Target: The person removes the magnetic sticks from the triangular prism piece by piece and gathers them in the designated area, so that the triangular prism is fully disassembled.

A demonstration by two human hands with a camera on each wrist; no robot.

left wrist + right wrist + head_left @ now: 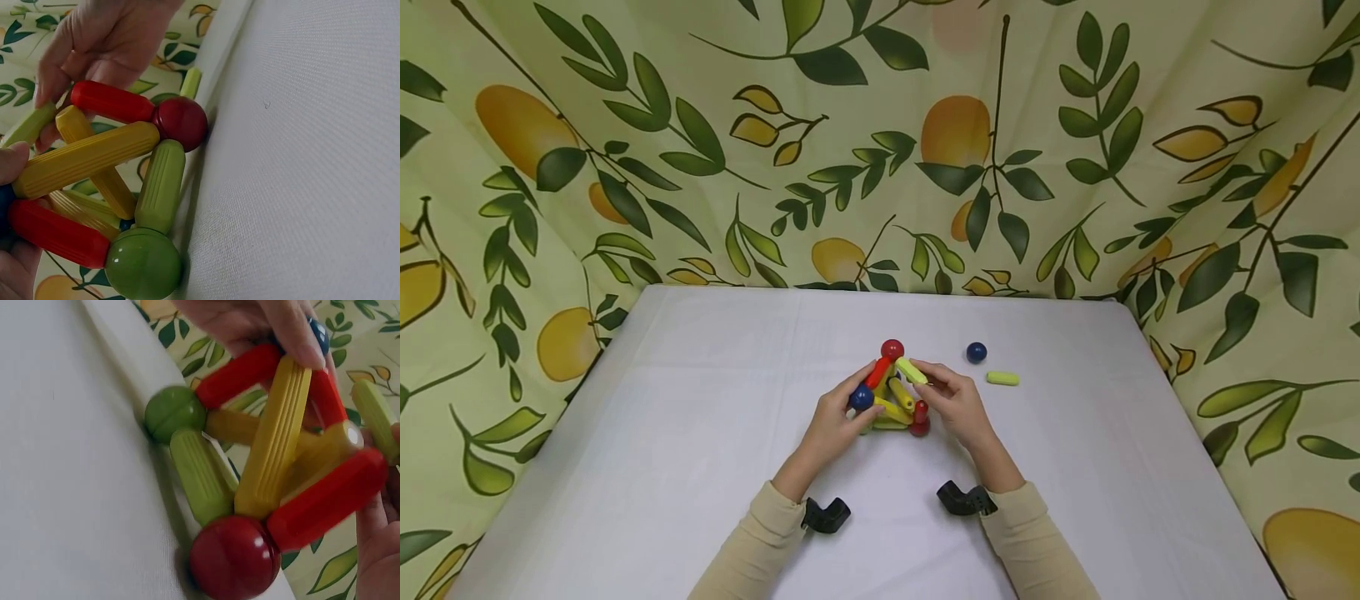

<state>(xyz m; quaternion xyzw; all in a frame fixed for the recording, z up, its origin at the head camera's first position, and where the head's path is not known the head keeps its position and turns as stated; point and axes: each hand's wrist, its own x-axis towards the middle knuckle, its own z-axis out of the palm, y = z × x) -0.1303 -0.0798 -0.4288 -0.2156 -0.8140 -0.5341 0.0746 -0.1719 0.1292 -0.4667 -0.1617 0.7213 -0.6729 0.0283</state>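
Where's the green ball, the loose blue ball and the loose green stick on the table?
Green ball [142, 264]: left wrist view, middle of its shiny side.
Loose blue ball [976, 353]: head view, middle of its round surface.
Loose green stick [1002, 378]: head view, halfway along its length.

Just below the middle of the head view there's a framework [892, 412] of ridged rods, red, yellow and light green, joined by glossy balls. The left hand [831, 421] grips its left corner at the blue ball [861, 397]. A red ball [892, 349] tops it; a darker red ball [919, 428] sits lower right, its red rod [328, 500] ending free. Left of centre in the right wrist view shows a green ball [175, 415]. The right hand [957, 404] pinches a light green rod [912, 371], tilted, near the top ball.
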